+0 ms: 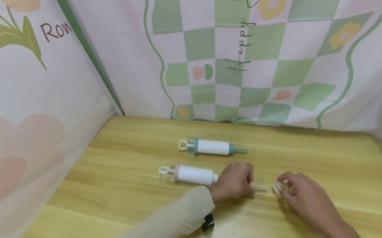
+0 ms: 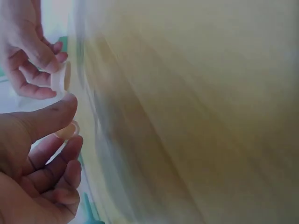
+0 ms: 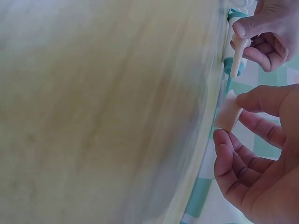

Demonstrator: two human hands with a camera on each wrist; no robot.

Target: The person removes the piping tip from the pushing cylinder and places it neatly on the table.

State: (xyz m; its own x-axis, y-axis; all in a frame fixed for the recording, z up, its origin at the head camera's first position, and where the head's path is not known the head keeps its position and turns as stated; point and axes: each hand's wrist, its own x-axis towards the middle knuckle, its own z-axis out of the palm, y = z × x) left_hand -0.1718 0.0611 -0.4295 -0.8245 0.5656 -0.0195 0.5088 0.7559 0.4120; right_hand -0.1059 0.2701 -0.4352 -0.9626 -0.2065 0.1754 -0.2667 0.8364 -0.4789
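Note:
My left hand (image 1: 235, 179) pinches a pale pink nozzle (image 1: 259, 187) between thumb and fingers; its slim spout points right. In the right wrist view the nozzle (image 3: 237, 58) has a wider base under the thumb. My right hand (image 1: 307, 196) holds a short pale ring-shaped cap (image 1: 279, 187) by its edge, a small gap away from the spout. The cap (image 3: 228, 112) also shows in the right wrist view, between thumb and fingertips. Left of my left hand lies a white-barrelled plunger tube (image 1: 195, 175) with a pink collar and looped handle; its right end is partly behind the hand.
Behind it lies a similar white tube (image 1: 213, 147) with teal collar, teal nozzle and a looped handle. All rests on a wooden table (image 1: 112, 193). Printed cloth curtains (image 1: 256, 63) stand along the back and left sides.

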